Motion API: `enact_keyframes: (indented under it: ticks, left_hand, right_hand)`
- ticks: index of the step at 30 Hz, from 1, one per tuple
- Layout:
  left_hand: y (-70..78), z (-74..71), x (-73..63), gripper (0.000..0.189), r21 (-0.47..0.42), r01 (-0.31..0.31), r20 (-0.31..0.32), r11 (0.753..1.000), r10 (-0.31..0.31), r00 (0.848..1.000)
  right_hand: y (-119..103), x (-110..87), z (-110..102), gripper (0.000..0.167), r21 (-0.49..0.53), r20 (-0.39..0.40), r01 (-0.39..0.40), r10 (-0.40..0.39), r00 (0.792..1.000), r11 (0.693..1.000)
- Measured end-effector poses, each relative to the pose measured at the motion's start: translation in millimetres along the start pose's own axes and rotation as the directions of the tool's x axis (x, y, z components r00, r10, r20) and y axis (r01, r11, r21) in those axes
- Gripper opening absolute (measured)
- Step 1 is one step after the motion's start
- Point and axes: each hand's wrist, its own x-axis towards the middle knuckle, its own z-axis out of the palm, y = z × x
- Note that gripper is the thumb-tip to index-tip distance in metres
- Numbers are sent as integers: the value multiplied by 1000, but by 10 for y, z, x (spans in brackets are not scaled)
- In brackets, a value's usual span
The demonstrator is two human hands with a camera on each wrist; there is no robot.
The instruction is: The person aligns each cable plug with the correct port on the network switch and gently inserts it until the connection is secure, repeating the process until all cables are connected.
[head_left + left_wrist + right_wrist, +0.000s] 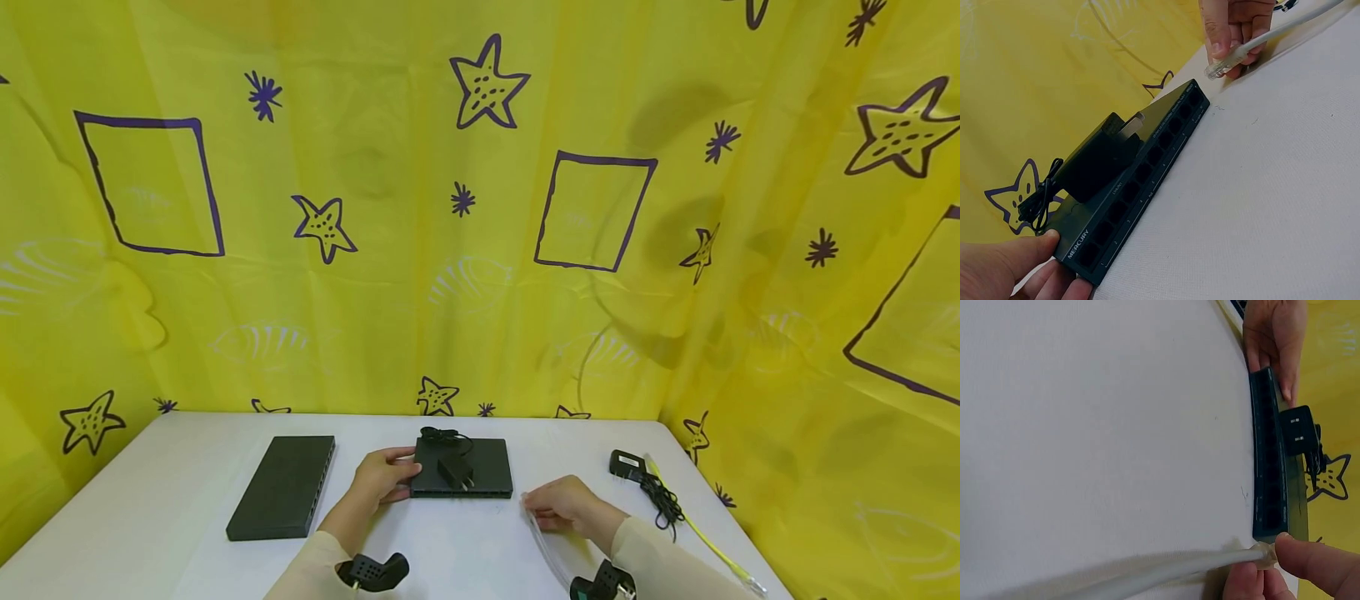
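Observation:
A small black network switch [491, 467] lies on the white table, its row of ports [1143, 170] facing the person. On top of it rest a black power adapter [1094, 159] and its bundled cord [442, 434]. My left hand [381, 479] grips the switch by its left end, thumb above and fingers below. Off the switch's right end, my right hand [566, 507] pinches a white network cable [1172, 573] just behind its clear plug [1225, 64]. The plug is apart from the ports in the left wrist view.
A larger black flat box [281, 487] with ports along one side lies at the left. Toward the right edge are another black adapter with bundled cord [660, 500] and a yellow network cable [708, 542]. A yellow patterned curtain [390, 317] hangs behind the table.

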Motion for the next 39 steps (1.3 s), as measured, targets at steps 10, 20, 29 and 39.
enact_keyframes:
  ticks: [10, 20, 29, 39]
  left_hand:
    - [-1, -8, 6, 48, 10, -1, 1, 1000, 1, 1000]
    - [-15, 4, 34, 47, 16, 17, -8, 1000, -17, 1000]
    - [-6, -3, 25, 46, 12, 12, -6, 1000, -12, 1000]
    - [-5, -1, 13, 47, 1, 2, 4, 1000, -2, 1000]
  right_hand:
    - [-28, -54, 114, 9, 1, 42, 0, 0, 999, 1000]
    - [-46, -29, 169, 8, 17, 100, -16, 15, 995, 1000]
    - [-74, 10, 204, 6, 9, 96, -52, 51, 994, 999]
    - [-92, 27, 269, 5, 46, 67, -58, 55, 996, 997]
